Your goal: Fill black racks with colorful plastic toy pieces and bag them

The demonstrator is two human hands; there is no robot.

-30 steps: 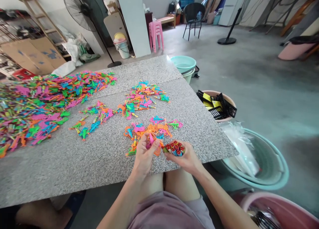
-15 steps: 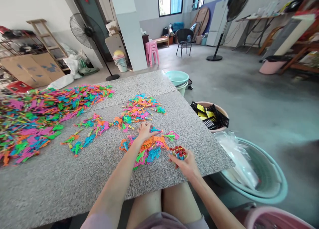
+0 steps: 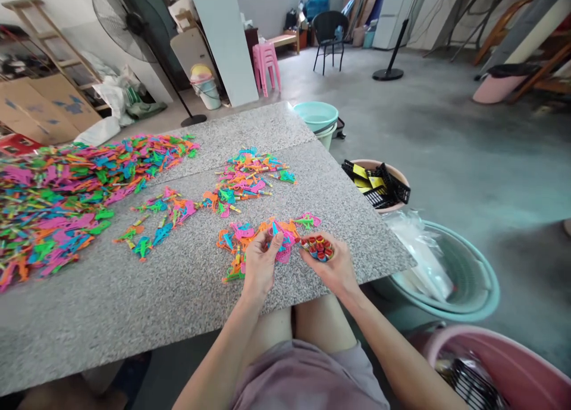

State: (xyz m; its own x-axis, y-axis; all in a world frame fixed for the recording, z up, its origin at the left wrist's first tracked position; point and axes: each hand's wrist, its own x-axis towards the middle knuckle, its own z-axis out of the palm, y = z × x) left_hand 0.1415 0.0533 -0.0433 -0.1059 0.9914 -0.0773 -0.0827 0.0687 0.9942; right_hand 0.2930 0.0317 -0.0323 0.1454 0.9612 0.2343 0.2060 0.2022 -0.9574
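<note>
My left hand is closed on small plastic toy pieces, pink and blue, one with a mesh face. Their exact kind is not clear. In my right hand is a bundle of short tubes with red-rimmed open ends, fingers wrapped round it. The two hands are close together over the near edge of the speckled stone table. Behind and beside my left hand lies a small heap of orange, blue, pink and green plastic toys. A green and pink piece lies just beyond.
A second heap and a large heap of the same toys lie farther off and left. Right of the table are a tub of black baskets, a green tub with plastic bags and a pink tub.
My left hand has come back from the small heap towards my right hand, bringing pink and blue pieces. The right hand still holds the tubes. The view has tilted downward.
</note>
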